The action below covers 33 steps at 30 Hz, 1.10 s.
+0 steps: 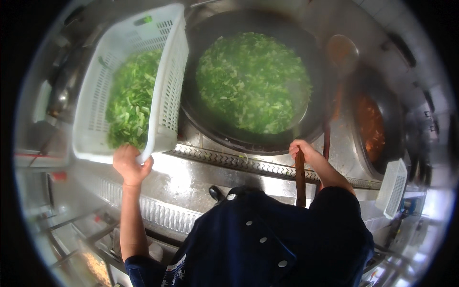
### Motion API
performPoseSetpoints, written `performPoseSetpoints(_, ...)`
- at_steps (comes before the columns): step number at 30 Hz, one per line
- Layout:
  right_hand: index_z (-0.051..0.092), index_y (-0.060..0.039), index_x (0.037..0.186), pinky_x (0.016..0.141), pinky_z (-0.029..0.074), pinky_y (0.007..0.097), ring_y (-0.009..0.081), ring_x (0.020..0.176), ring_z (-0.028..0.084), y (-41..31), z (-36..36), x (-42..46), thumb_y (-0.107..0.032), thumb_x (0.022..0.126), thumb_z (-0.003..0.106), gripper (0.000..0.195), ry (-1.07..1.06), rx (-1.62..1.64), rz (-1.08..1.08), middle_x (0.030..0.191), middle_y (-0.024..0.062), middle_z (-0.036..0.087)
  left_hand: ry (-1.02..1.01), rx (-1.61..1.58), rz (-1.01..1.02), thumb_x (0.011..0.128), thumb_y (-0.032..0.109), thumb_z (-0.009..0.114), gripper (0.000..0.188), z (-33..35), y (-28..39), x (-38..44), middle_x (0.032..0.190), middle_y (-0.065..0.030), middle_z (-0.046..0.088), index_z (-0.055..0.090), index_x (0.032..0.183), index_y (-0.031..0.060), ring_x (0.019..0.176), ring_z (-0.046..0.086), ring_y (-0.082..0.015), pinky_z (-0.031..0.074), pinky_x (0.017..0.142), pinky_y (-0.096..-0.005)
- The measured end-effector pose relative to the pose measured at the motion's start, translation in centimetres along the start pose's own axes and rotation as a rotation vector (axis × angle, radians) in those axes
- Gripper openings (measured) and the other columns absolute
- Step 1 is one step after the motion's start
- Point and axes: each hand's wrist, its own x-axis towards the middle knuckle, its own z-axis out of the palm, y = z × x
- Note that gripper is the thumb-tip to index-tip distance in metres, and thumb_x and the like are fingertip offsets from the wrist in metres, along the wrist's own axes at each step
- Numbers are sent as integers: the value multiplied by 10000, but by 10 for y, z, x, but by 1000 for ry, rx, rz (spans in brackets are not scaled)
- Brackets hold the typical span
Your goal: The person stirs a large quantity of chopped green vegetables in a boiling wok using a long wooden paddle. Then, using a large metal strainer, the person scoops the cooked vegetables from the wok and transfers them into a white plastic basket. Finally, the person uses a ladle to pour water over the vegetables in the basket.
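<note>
My left hand point(132, 163) grips the near rim of a white perforated plastic basket point(171, 79), which is tilted beside the large wok and holds chopped green leafy vegetables point(134, 97). A black wok point(222, 138) in front of me is filled with more chopped greens point(251, 82), hazed by steam. My right hand point(303, 149) is closed around a long wooden handle point(300, 179) at the wok's near right edge. The handle leads to a metal tool whose curved edge shows faintly among the greens; its shape is mostly hidden.
A second wok point(389, 125) with reddish-orange food stands at the right, a round ladle or bowl point(342, 50) above it. A slotted metal drain point(247, 163) runs along the stove's front. Another white basket point(392, 188) is at the far right.
</note>
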Motion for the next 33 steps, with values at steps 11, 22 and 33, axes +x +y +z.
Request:
performPoseSetpoints(11,441,-133,826,564,412,250,30,553,437,34,76,75,-69,928,528,148,-810,521,352,695,-81,409,-63,73,-24,622,259,700,251,9,6,4,646,-115,518,522,662,88,578,514,-336,413,555,-434)
performPoseSetpoints(22,566,-82,995,577,414,228,29,560,461,14,118,36,-63,943,524,69,-924,502,116,727,-77,437,-69,80,-48,623,278,711,259,6,0,1,670,-123,539,544,674,86,617,544,-348,427,575,-441)
performPoseSetpoints(33,537,-84,975,508,402,240,31,513,450,-57,190,-93,-48,909,543,75,-840,174,-218,729,-63,448,12,62,-61,600,345,725,302,4,-8,-6,633,-102,542,539,631,108,606,558,-321,449,592,-450)
